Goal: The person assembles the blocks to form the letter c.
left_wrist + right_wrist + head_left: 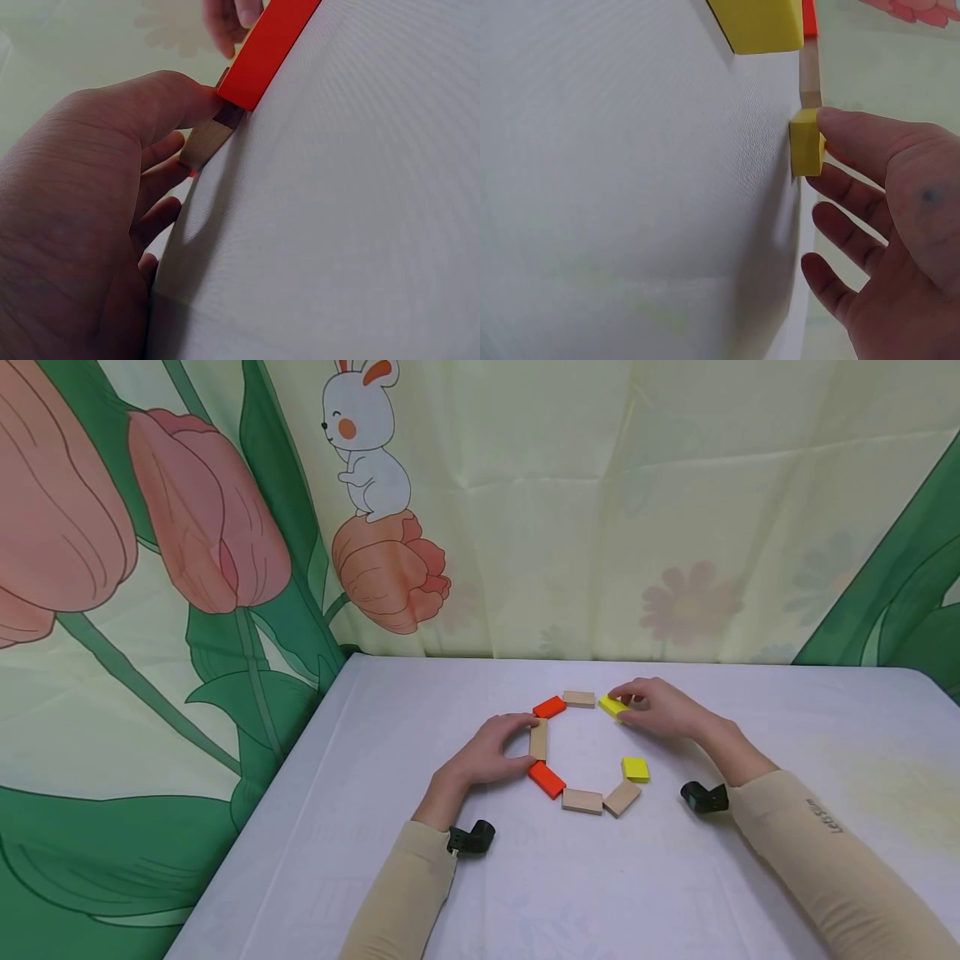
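Flat wooden blocks form a broken ring on the white table. My left hand [487,752] is at the ring's left side, pinching a plain wooden block [538,741] between thumb and forefinger at its two ends. Red blocks adjoin it, one behind [550,707] and one in front [547,780]. At the back right, my right hand [660,708] pinches a yellow block [612,705], its thumb on the near side; the other fingers are spread loosely in the right wrist view. That block lies close to the right end of a plain back block [579,699].
At the ring's front lie two more plain blocks, one straight [582,801] and one slanted [622,798]. A second yellow block [635,769] touches the slanted one, with a gap behind it. Behind the table [465,893] hangs a printed curtain [525,527].
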Available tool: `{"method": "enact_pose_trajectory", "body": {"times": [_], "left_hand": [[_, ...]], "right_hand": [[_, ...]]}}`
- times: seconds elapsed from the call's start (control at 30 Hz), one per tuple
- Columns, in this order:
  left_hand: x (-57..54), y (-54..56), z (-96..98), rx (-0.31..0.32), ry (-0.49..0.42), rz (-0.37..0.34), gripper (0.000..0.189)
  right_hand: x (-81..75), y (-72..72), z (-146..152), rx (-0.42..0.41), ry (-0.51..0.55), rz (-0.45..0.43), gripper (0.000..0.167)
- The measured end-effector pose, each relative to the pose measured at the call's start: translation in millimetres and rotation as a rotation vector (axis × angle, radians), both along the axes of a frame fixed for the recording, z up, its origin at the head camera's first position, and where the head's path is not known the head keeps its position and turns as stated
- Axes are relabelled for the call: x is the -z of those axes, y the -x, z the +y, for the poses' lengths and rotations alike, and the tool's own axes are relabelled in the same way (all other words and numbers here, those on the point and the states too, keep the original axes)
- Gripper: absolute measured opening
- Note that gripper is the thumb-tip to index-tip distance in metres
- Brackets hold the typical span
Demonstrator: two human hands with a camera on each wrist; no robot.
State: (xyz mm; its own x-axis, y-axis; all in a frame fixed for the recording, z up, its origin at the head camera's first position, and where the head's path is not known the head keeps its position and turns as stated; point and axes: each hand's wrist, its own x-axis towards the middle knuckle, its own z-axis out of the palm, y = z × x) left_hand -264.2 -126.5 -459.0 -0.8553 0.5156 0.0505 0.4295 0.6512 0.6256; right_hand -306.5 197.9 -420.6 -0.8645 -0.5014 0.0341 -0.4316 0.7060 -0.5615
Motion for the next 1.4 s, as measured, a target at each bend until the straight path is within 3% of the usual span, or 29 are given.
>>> {"method": "enact_pose_trajectory", "body": {"times": [0.6,1.4], "left_hand": [[-0.5,0.0,-0.4,0.013,-0.001,0.014,0.057],[-2.2,-0.9,0.2,0.007,-0.002,-0.003,0.056]], "right_hand": [[2.3,1.4,-4.4,0.008,0.012,-0.008,0.038],[-1.8,-8.2,-5.1,0.012,0.014,-0.016,0.039]]}}
